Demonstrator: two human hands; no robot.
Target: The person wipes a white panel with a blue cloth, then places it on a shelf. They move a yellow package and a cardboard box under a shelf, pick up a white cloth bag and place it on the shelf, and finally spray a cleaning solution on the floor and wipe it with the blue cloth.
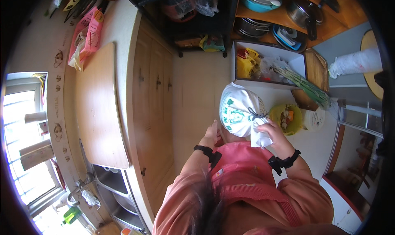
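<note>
My right hand (273,132) grips the gathered neck of a white cloth-like bag (236,110) with green printing. A dark tie is wound around the neck, and the bag bulges full above my fist. My left hand (213,131) is just left of the bag, apart from it, with fingers extended and nothing in them. Beneath both hands is the pink apron (243,161) on my body. What is inside the bag is hidden.
To the left, a counter carries a wooden board (98,111), a pink basket (88,34) and a steel sink (114,188). At the right stand a box of produce (268,84) with green stalks (305,85) and a yellow bin (287,128). A dark rack (185,26) stands ahead.
</note>
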